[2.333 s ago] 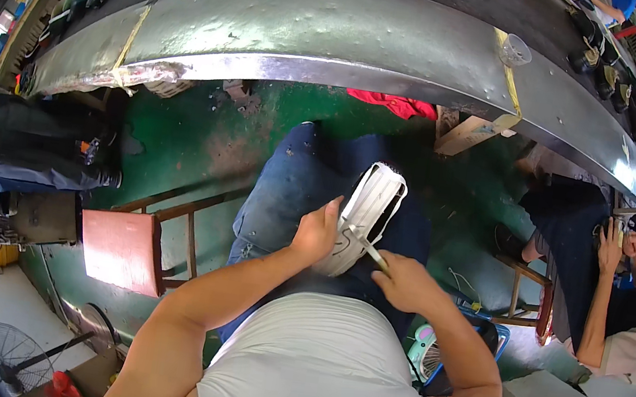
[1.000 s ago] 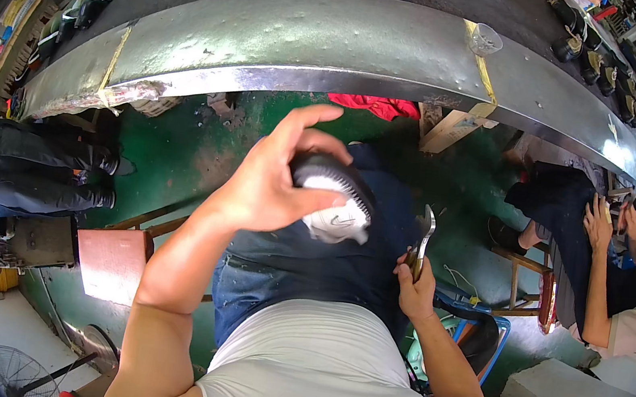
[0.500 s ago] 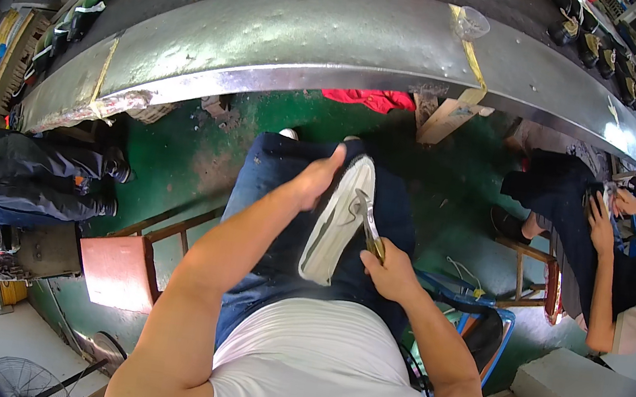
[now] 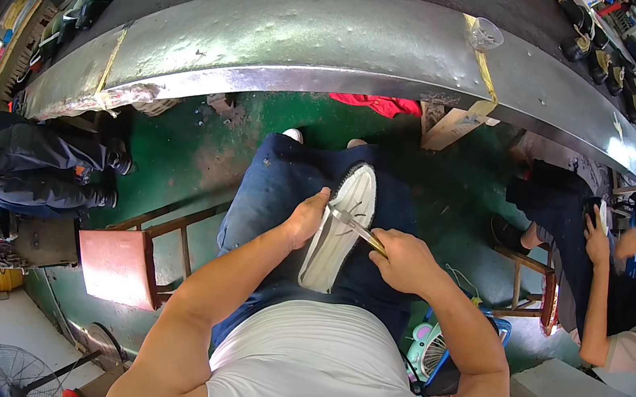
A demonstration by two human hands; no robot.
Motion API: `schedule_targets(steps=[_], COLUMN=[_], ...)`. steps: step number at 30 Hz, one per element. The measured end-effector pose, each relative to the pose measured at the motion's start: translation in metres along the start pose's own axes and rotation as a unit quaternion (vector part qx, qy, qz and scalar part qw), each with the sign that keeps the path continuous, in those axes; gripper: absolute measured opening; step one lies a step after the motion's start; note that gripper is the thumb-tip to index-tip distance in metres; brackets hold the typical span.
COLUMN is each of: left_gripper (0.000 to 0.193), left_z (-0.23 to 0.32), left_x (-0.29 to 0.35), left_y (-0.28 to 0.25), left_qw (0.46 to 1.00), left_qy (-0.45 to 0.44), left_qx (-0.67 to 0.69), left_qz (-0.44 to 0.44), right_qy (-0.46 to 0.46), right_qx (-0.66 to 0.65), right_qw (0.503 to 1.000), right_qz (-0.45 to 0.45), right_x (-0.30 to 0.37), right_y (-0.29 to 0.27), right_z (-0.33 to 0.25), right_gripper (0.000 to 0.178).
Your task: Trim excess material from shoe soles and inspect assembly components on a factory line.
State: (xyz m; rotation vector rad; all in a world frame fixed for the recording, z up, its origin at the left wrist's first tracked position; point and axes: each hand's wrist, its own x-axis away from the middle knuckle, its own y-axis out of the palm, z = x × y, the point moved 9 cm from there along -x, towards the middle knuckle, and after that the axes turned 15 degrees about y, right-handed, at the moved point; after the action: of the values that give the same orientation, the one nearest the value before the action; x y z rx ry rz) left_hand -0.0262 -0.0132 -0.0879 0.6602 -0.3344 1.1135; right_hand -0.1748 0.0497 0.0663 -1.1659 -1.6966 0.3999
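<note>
A shoe (image 4: 334,254) lies bottom up across my lap, its toe pointing away from me. The underside is pale, with a dark rim around the toe. My left hand (image 4: 305,219) grips the shoe's left edge near its middle, the thumb along the side and the other fingers mostly hidden. In my right hand (image 4: 403,259) are metal pincers (image 4: 355,225), held by the handles. Their metal head rests over the middle of the underside, close to my left fingertips. I cannot make out whether the jaws pinch anything.
Ahead runs a metal-edged bench (image 4: 277,26) with a clear plastic cup (image 4: 486,35) and shoes on it. A wooden stool (image 4: 117,266) stands at left, a small green fan (image 4: 427,350) at right. A seated co-worker (image 4: 601,263) works at right; another person (image 4: 38,167) is at left.
My left hand has come back from the toe to the shoe's left side. The pincers have swung so their head points left over the middle of the underside.
</note>
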Motion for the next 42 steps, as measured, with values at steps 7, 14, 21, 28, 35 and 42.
schedule_targets(steps=[7,14,21,28,35,42], left_gripper=[0.061,0.061,0.063,0.059,0.062,0.087], left_z=[-0.010,-0.003,-0.011,0.002,0.004,0.041], left_x=[-0.011,0.005,-0.012,0.010,0.021,0.014], left_y=[-0.012,-0.017,-0.016,-0.004,-0.018,-0.007], left_qw=[0.992,0.997,0.991,0.980,0.983,0.987], left_qy=[0.095,0.059,0.097,0.135,0.175,0.138], left_qx=[-0.075,-0.054,-0.082,-0.137,-0.051,-0.022], left_qz=[0.033,-0.002,-0.047,-0.038,-0.028,-0.078], right_qy=[0.205,0.125,-0.012,0.135,0.096,0.148], right_qx=[-0.398,-0.280,-0.155,-0.069,0.016,-0.339], right_qw=[0.848,0.938,0.988,0.953,0.966,0.929], right_qz=[-0.283,-0.165,-0.005,-0.261,-0.238,-0.027], right_x=[0.002,-0.004,-0.016,-0.013,-0.035,-0.026], right_y=[0.050,0.046,0.029,0.002,-0.003,0.093], right_z=[0.027,0.004,-0.008,-0.010,-0.022,0.012], right_gripper=[0.020,0.014,0.012,0.018,0.022,0.026])
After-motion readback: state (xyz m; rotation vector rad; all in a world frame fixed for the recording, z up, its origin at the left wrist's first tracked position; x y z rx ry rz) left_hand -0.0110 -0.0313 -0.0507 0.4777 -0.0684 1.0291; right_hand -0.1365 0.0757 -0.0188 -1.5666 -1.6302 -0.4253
